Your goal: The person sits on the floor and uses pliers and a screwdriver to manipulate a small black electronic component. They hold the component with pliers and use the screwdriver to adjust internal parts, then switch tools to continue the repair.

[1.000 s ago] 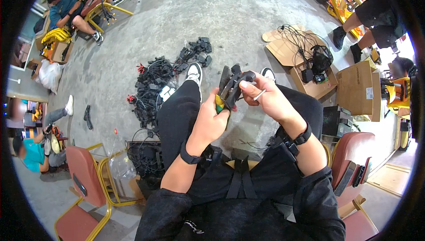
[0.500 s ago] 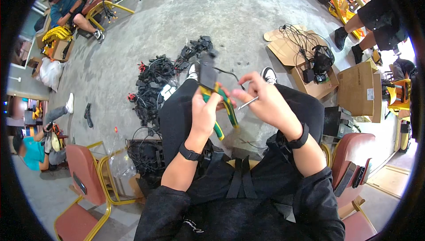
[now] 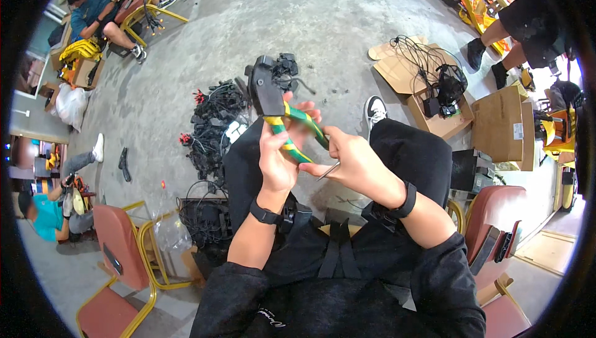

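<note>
In front of my lap I hold a hand tool like cutting pliers (image 3: 289, 145), with green-and-yellow handles and a broad black head pointing away from me. Whether the black head includes a separate piece in the jaws, I cannot tell. My left hand (image 3: 277, 163) is closed around the handles, thumb on the left one, with some fingertips showing behind. At the handle ends is my right hand (image 3: 355, 161), thumb and index finger against them. A thin metal rod (image 3: 329, 171) is tucked in that same hand; its far end is hidden.
A heap of black cabled parts (image 3: 214, 117) lies left of my feet. To the right are an opened carton with cables (image 3: 434, 105) and a tall cardboard box (image 3: 500, 123). Chairs (image 3: 118, 238) flank me. Seated people (image 3: 93, 15) are at left; someone stands (image 3: 534, 33) at far right.
The tool has swung left and its black head now tilts up-left. My right hand has come in to touch the handles, and the metal rod has turned in its fingers.
</note>
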Action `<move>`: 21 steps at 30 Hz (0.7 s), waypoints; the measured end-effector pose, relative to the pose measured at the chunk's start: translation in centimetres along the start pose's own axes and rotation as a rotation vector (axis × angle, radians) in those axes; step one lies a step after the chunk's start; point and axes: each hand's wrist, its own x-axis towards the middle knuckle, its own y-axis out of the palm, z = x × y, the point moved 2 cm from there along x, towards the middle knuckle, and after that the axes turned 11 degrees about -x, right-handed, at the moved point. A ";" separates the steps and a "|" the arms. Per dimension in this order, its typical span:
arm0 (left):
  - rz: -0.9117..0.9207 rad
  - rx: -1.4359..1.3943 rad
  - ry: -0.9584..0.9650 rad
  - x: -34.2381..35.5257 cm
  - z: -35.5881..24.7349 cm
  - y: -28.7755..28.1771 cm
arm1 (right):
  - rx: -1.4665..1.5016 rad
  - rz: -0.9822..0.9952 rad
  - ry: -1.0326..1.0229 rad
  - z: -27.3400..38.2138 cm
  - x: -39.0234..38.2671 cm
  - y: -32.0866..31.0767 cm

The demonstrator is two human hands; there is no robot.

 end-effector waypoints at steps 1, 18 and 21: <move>-0.014 -0.085 -0.052 0.1 -0.3 0.9 | -0.013 -0.035 0.000 0.2 -0.1 -0.5; -0.108 0.351 -0.298 0.2 0.6 -2.0 | 0.114 0.275 0.117 -1.9 -0.7 -4.6; -0.084 0.424 -0.348 0.0 1.0 -2.0 | 0.108 -0.013 0.130 -2.8 -0.8 -5.1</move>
